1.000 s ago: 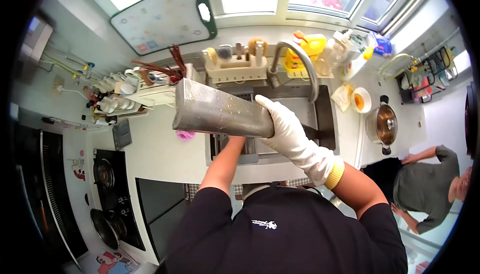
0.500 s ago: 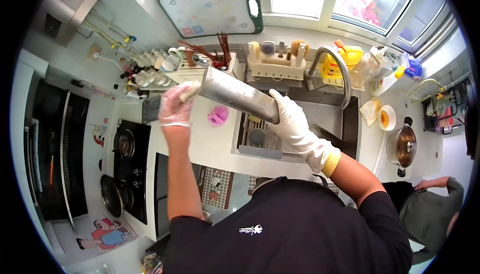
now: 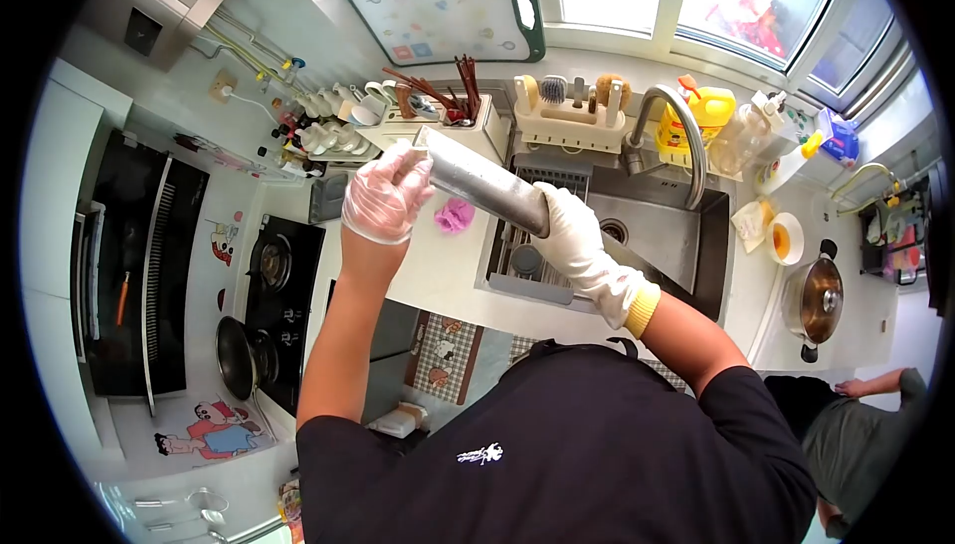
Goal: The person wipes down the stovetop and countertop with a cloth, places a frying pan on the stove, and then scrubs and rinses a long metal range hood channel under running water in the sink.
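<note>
A long, narrow stainless-steel box (image 3: 487,186) is held tilted above the counter and sink edge, its left end higher. My right hand (image 3: 575,236), in a white glove with a yellow cuff, is closed around its lower right end. My left hand (image 3: 386,194), in a thin clear plastic glove, is at the upper left end, its fingers bent and pressed together against the rim. What is between those fingers is hidden. On the counter below the box lies a crumpled pink cloth (image 3: 455,215).
Behind the box stand a chopstick holder (image 3: 484,136), a brush rack (image 3: 572,126) and a curved faucet (image 3: 693,136) over the sink (image 3: 711,275). A lidded pot (image 3: 814,295) and a bowl (image 3: 784,239) sit right. A stove (image 3: 288,295) is left. Another person (image 3: 860,435) stands at lower right.
My left hand has come to the box's upper end, where it was slightly apart before with a pale wad in its fingers. The right hand keeps its hold. The view has shifted a little.
</note>
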The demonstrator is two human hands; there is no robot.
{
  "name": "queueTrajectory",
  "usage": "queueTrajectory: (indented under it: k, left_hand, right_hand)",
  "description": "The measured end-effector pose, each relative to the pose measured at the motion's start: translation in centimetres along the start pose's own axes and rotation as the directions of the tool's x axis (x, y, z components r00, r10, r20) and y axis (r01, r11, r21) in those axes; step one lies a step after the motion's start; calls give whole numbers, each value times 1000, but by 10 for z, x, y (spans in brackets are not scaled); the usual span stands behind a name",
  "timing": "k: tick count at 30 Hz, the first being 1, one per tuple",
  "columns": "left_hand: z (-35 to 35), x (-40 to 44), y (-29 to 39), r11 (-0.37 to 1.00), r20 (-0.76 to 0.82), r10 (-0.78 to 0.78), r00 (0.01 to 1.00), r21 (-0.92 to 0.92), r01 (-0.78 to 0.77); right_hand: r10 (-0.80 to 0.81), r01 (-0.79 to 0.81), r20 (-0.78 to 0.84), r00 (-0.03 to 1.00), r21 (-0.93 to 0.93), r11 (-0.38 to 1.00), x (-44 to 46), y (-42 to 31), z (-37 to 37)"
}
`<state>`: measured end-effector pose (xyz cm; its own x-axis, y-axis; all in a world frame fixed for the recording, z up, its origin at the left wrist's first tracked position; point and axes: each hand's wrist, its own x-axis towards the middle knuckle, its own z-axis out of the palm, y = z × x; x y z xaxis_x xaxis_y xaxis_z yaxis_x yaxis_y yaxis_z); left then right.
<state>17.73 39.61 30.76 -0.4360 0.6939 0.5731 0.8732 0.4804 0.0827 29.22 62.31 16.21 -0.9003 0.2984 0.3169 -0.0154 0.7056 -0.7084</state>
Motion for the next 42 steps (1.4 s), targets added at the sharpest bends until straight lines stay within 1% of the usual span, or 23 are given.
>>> queueTrajectory:
  k: [1, 2, 5, 10, 12, 13, 14, 16, 18, 19, 20, 22, 23, 24, 26, 28, 29, 32, 35, 36, 38, 40, 42]
  left_hand:
    - [0, 4, 3, 991, -89, 85, 992, 113, -74]
    - [2, 6, 4, 991, -83, 84, 993, 114, -74]
    - [7, 11, 9, 994, -153, -42, 987, -106, 26]
    - [7, 21, 14, 978, -141, -159, 977, -157, 136]
    - [5, 29, 16, 998, -163, -49, 985, 37, 56]
    - [7, 31, 12, 998, -109, -43, 993, 48, 49]
    - [9, 26, 6, 997, -112, -42, 993, 55, 49]
    - [3, 18, -4, 971, 242, -197, 950, 181, 156]
    - [-22, 21, -9, 986, 263, -141, 954, 123, 112]
    - [-42, 31, -3, 959, 216, -231, 949, -114, 259]
    - [-58, 40, -1, 861, 175, -328, 928, -349, 370]
    - [-76, 54, -12, 718, 194, -495, 847, -458, 525]
    - [-78, 57, -13, 831, 259, -354, 899, -355, 429]
    - [-67, 55, -12, 723, 439, -373, 817, -415, 553]
    - [-52, 43, -17, 626, 441, -358, 823, -542, 562]
    - [-54, 40, -30, 439, 331, -512, 793, -692, 573]
    - [-52, 30, -45, 454, 246, -549, 799, -714, 533]
    - [-31, -6, -70, 348, 259, -586, 768, -775, 528]
    - [15, -58, -69, 327, 316, -683, 659, -674, 662]
    - [37, -78, -60, 335, 332, -706, 625, -622, 708]
    - [105, -125, -42, 408, 391, -623, 678, -576, 708]
    - [174, -159, -6, 443, 514, -519, 683, -522, 729]
    - [223, -159, 34, 619, 547, -363, 754, -463, 634]
  right_hand:
    - [-1, 1, 11, 1000, -2, 1000, -1, -2, -2]
    - [-1, 1, 23, 1000, -4, 1000, -3, -3, -3]
    - [-6, 6, -14, 1000, 15, 1000, -5, -1, -5]
    - [-35, 35, -55, 998, 2, 999, -8, 0, 1]
    - [-63, 64, 14, 998, -27, 998, -17, -4, 6]
    - [-56, 58, 108, 993, -19, 998, -26, -11, 5]
    - [-117, 120, 112, 987, -21, 993, -35, -11, 11]
    - [-176, 179, 57, 983, -52, 982, -43, -12, 21]
    - [-173, 183, 149, 974, -56, 981, -42, -12, 10]
    - [-197, 205, 134, 971, -50, 977, -41, -6, 13]
    - [-216, 223, 135, 967, -43, 974, -39, -9, 4]
    - [-231, 238, 122, 965, -42, 970, -36, -6, 5]
    - [-243, 250, 122, 962, -43, 967, -35, -6, 5]
    - [-217, 223, 106, 970, -40, 974, -34, -8, 3]
    - [-194, 196, 62, 979, -35, 980, -33, -7, -3]
    - [-170, 172, 54, 984, -34, 984, -30, -7, -13]
    - [-160, 162, 52, 986, -39, 986, -31, -7, -16]
    - [-173, 173, 20, 985, -20, 985, -22, -6, -29]
    - [-114, 112, 12, 993, 104, 988, -15, -1, -50]
    - [-139, 141, -30, 990, 71, 987, -12, 7, -52]
    - [-120, 132, -106, 987, 116, 984, -7, 10, -62]
    - [-142, 150, -137, 980, 53, 987, -4, 13, -72]
    - [-78, 89, -128, 989, 83, 993, -7, 13, -74]
